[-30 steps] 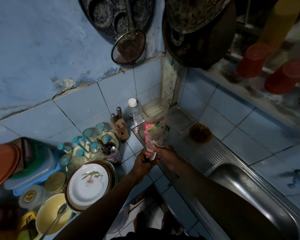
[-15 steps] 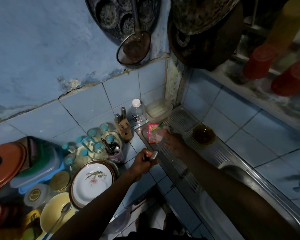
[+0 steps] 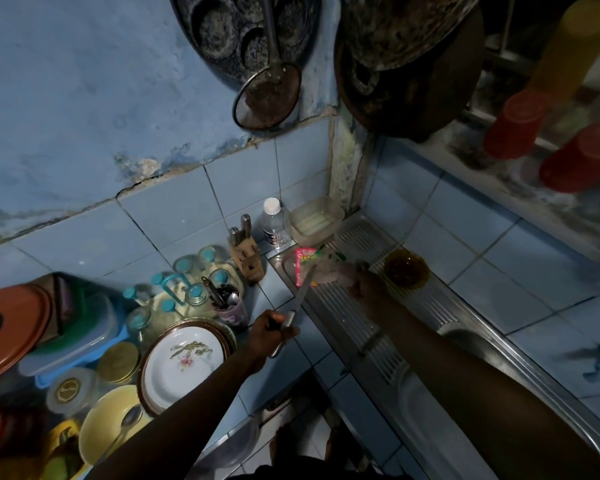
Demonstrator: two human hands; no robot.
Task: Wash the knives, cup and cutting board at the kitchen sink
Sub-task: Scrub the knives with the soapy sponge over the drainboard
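Knife, a long steel blade on a metal handle (image 3: 298,303), is held by the left hand (image 3: 269,336), grip curled round the handle, blade angled up over the table's edge toward the ribbed steel drainboard (image 3: 347,313), probably kept clear while soap is fetched. The right hand (image 3: 364,284) reaches to the pink soap sachet (image 3: 303,263) at the drainboard's far end; blur hides whether its grip pinches anything. 1 amber glass bowl (image 3: 406,268) sits just beyond.

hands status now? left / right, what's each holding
Left hand: grips the knife by its handle.
Right hand: on the pink sachet; blurred, grip cannot be told.
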